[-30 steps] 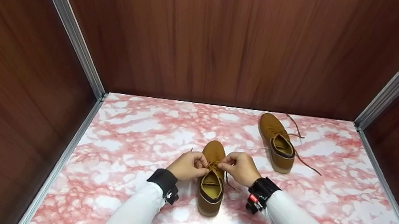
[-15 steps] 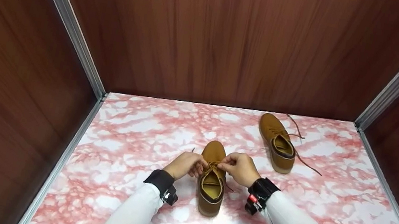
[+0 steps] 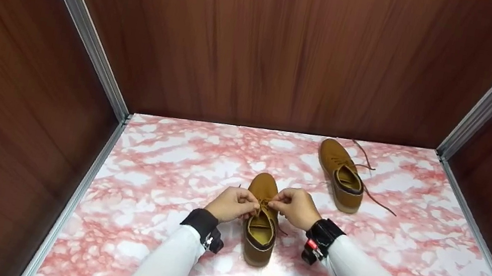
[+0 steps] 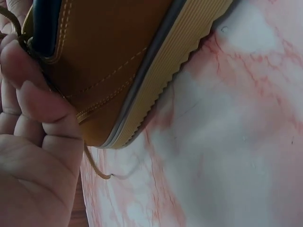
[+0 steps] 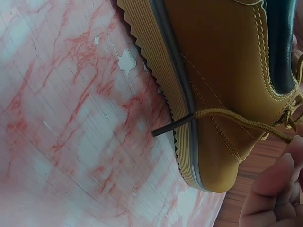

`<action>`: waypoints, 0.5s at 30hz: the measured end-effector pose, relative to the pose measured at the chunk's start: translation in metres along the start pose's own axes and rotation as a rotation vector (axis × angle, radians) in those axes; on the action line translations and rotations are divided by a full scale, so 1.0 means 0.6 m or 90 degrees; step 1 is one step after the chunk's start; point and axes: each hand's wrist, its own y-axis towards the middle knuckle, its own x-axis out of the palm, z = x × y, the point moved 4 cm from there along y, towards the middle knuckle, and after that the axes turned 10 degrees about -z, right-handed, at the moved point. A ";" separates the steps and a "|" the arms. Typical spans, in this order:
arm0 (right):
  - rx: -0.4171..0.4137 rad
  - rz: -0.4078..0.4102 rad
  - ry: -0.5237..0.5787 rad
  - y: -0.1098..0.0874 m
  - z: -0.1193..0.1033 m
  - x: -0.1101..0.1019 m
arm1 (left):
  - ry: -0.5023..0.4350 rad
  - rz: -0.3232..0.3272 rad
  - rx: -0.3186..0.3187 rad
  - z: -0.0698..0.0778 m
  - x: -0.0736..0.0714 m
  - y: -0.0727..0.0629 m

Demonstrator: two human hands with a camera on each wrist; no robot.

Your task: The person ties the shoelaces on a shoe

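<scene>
A tan lace-up shoe (image 3: 256, 255) stands on its sole, toe pointing away from me. My left hand (image 3: 230, 204) is at the left of its lacing, thumb and forefinger pinching a shoelace (image 4: 10, 20) by the shoe's opening. From the other side, my right hand (image 3: 298, 209) pinches the lace between thumb and fingertips. A free lace end (image 5: 218, 112) with a dark tip hangs down the shoe's side in the right wrist view. Another lace end (image 4: 96, 165) trails in the left wrist view. The fingers partly hide the knot area.
A second tan shoe (image 3: 346, 199) lies farther back to the right, its loose laces (image 3: 379, 203) spread on the pink-and-white marbled surface (image 3: 159, 168). Brown wood-grain panels (image 3: 251, 48) with metal corner strips (image 3: 92, 35) enclose the back and both sides.
My left fingers turned inward over the lacing half a second ago; now the thumb shows again, pinching lace at the shoe's opening. My right hand and both shoes have barely moved.
</scene>
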 end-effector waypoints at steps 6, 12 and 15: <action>-0.006 -0.006 0.009 0.000 0.002 0.001 | 0.015 0.029 -0.003 -0.001 0.003 0.002; 0.007 -0.015 0.017 0.000 0.004 0.004 | -0.005 0.050 -0.028 -0.009 0.005 0.005; 0.009 -0.014 0.023 -0.001 0.004 0.005 | -0.049 0.057 -0.049 -0.014 0.005 0.006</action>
